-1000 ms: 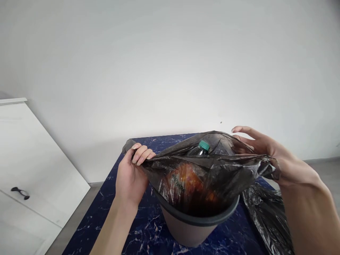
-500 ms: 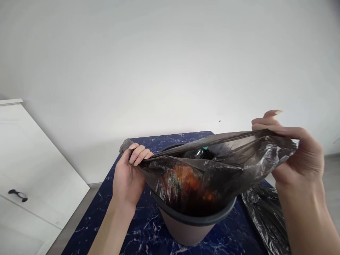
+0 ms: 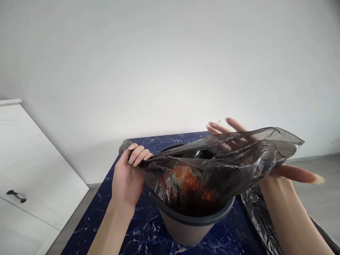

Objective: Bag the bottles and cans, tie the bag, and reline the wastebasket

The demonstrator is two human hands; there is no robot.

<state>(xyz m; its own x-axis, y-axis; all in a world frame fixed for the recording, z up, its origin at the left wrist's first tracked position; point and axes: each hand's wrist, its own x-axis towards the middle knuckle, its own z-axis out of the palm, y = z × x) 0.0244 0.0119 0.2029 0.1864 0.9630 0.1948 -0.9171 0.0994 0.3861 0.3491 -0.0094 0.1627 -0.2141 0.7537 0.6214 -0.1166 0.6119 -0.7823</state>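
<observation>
Only left hand (image 3: 126, 179) pinches the black bag (image 3: 239, 161); right hand (image 3: 287, 173) splayed open; print on orange packet (image 3: 183, 180) unreadable

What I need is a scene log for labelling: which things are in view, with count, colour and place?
bin bag: one, translucent black, in the bin, top stretched between the hands
bin: one, grey, dark rim, on the table
orange item: one, inside the bag
loose plastic: one, black, table's right side
table: one, blue marbled
cabinet: one, white, far left
left hand: fingers clamped on bag's left edge
right hand: open, spread under the bag's right edge
</observation>
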